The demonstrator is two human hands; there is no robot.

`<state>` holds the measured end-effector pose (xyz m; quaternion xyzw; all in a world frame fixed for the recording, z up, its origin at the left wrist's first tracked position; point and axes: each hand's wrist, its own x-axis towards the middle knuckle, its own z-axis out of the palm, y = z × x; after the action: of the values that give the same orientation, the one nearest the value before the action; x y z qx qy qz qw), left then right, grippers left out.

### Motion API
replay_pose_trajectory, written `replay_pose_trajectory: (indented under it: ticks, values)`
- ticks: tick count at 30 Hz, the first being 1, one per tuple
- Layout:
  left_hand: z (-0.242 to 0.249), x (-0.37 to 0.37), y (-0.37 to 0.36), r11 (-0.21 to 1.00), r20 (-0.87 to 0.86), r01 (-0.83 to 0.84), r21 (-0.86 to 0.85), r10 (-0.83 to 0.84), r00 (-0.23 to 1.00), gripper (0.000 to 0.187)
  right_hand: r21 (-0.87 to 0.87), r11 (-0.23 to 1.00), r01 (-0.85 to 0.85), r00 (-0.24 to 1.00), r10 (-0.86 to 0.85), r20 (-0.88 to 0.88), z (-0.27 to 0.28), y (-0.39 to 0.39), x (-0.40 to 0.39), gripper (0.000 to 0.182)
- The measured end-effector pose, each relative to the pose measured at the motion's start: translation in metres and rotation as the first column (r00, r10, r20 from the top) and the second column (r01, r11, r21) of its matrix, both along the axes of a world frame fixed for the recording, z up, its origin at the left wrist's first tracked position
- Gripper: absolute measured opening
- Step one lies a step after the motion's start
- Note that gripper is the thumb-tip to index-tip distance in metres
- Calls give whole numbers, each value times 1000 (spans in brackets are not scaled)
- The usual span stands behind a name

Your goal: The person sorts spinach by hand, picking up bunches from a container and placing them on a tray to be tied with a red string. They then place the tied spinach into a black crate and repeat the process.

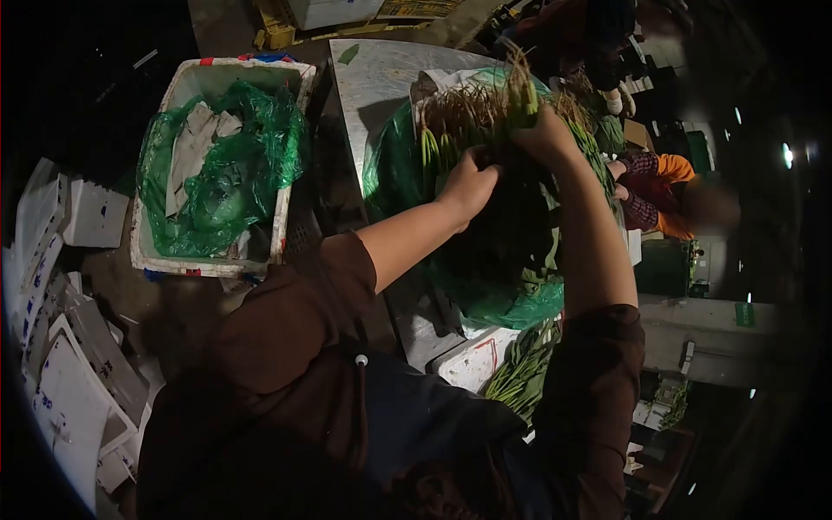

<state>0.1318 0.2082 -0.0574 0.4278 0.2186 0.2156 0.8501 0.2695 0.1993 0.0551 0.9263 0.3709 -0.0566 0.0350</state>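
Note:
Leafy greens with brown roots (468, 113) lie in a container lined with a green plastic bag (511, 303), on a metal table (373, 74). My right hand (546, 139) is closed round a small bunch of stems (520, 94), roots pointing up, over the far right part of the pile. To the left of it, my left hand (471, 184) has its fingers curled together at the near edge of the stems; what it grips, if anything, is hidden in shadow.
A foam box (139, 217) with green plastic (260, 130) stands at the left. White foam pieces (78, 381) lie at the lower left. More greens (524, 368) sit in a box below the table edge. Another person (667, 195) is at the right.

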Motion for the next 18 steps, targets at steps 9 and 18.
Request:
replay_pose_trajectory:
  ticks: [9, 18]
  values:
    - [3, 0, 18, 933, 102, 184, -310, -159, 982, 50, 204, 977, 53, 910, 37, -413, 87, -28, -4, 48]
    - [4, 4, -5, 939, 294, 178, -293, -89, 952, 38, -87, 992, 87, 990, -96, -101, 11, -12, -23, 80]
